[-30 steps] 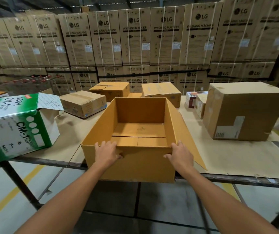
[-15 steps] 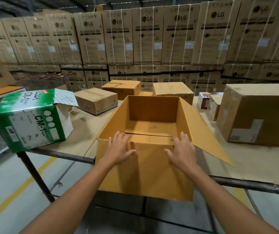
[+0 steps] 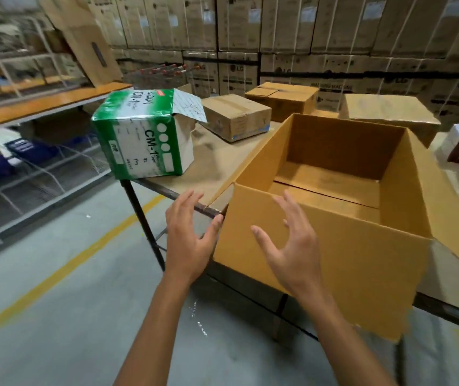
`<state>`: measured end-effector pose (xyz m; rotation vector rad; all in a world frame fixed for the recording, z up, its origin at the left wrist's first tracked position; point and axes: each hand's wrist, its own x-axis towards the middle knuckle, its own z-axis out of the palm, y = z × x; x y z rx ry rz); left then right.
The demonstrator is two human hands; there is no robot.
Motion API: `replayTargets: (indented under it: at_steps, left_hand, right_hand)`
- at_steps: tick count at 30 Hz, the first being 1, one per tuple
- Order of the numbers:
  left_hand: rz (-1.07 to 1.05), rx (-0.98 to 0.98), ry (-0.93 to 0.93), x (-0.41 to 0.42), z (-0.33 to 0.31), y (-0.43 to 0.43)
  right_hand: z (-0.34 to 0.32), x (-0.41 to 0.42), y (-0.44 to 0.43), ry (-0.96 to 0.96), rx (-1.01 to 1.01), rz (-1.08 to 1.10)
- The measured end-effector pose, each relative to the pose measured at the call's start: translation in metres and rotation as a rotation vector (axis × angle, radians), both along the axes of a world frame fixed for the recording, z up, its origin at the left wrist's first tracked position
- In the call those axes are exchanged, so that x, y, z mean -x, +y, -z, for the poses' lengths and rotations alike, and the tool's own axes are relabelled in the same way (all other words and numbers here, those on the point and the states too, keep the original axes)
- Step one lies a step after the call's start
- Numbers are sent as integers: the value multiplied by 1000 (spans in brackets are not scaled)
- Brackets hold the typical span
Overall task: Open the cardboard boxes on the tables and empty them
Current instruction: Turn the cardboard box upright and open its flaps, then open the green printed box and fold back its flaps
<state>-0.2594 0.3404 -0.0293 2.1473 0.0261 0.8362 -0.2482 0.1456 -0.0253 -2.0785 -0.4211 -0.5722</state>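
Note:
An open, empty brown cardboard box (image 3: 362,263) sits at the table's near edge, its near flap hanging down over the edge. My left hand (image 3: 192,240) hovers with spread fingers at the box's left front corner, its thumb touching the corner. My right hand (image 3: 292,246) is in front of the box's near wall, fingers spread and loosely bent, holding nothing. A green and white box (image 3: 142,137) marked CM-1 stands at the table's left corner with one flap raised. Closed brown boxes (image 3: 236,115) lie farther back.
The table (image 3: 209,160) is covered with cardboard sheet on a dark metal frame. Wire shelving (image 3: 14,162) with blue bins stands at left. Stacked LG cartons (image 3: 278,23) fill the back wall. A yellow line (image 3: 69,263) runs across the concrete floor.
Both hands have come off the open box's near rim and now hover with spread fingers. The view has swung left, so the box sits farther right in frame.

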Motion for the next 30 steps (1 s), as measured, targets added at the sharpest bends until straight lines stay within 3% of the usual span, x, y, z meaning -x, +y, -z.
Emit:
replayTargets:
  at_steps: [4,17,23,30]
  left_hand:
    - [-86,47,-53,28,19,15]
    - [-355,73,82,21,93,130]
    - [-343,55,124,-26,110,233]
    - [-304,-111,89,-104,81,358]
  right_hand:
    - [25,-3,30,30,-49,-124]
    - [86,-67,154,144,-8,-397]
    - [97,-119,250,152,-4,-367]
    - [76,-187,359,128,-55,-281]
